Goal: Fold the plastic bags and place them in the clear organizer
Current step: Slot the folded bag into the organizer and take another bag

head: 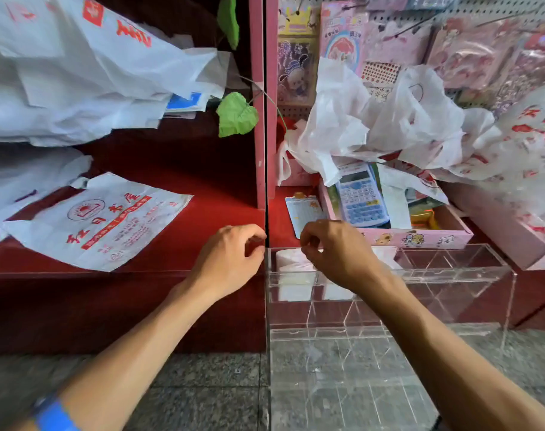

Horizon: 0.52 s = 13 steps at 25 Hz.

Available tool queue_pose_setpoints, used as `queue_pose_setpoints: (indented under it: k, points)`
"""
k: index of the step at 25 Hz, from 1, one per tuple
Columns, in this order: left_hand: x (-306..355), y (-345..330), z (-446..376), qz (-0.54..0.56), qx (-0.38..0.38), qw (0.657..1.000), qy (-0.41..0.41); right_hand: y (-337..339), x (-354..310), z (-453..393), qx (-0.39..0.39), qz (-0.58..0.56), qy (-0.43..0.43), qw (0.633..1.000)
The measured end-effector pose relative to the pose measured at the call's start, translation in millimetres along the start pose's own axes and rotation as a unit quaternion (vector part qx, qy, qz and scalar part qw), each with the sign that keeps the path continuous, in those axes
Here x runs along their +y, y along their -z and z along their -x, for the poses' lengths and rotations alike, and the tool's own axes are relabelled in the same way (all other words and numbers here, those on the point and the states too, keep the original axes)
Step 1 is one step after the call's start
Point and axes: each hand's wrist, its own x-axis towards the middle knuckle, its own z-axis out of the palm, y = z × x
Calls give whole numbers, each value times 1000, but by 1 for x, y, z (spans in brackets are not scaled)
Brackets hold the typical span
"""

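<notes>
Head view. At centre frame the left hand hovers over the front edge of the red felt shelf, fingers loosely curled and grasping nothing. Just to its right, the right hand is poised above the left rear compartment of the clear organizer, fingers likewise curled toward the thumb; whether they pinch anything cannot be told. The organizer is a rigid, transparent acrylic box with thin dividers, occupying the lower right of the frame over a speckled stone floor. White folded bags sit in its left rear compartments, beneath the right hand. At left of centre a flat bag, thin white plastic printed in red, lies smoothed on the shelf. A crumpled heap of translucent white bags fills the upper right, above a pink cardboard tray holding a blue-keyed calculator. More creased white bags, the stack, lie at upper left. A green fabric leaf hangs beside the pink divider. A blue wristband shows at lower left.
</notes>
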Motion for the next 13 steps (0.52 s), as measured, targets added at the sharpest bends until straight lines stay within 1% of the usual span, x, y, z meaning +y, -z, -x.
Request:
queue_pose_setpoints:
  k: [2, 4, 6, 8, 9, 10, 11, 13]
  points:
    - [-29, 28, 7, -35, 29, 998, 50, -22, -22, -10, -31, -10, 41, 999]
    - [-61, 56, 16, -114, 42, 985, 120, -41, -39, -20, -51, -11, 68, 996]
    - [-91, 74, 24, -200, 7, 959, 203, -55, -53, -27, -64, -13, 76, 995]
    - [-117, 87, 36, -220, -52, 934, 278, -70, -66, -32, -65, -19, 86, 994]
    - [-127, 90, 40, -223, -82, 926, 294, -76, -72, -35, -66, -23, 93, 993]
    - [-134, 92, 44, -230, -108, 922, 290, -80, -78, -37, -69, -30, 99, 992]
    - [-138, 93, 46, -234, -119, 926, 272, -85, -82, -39, -70, -41, 106, 991]
    - [-139, 94, 46, -211, -100, 948, 216, -93, -91, -44, -60, -51, 114, 990]
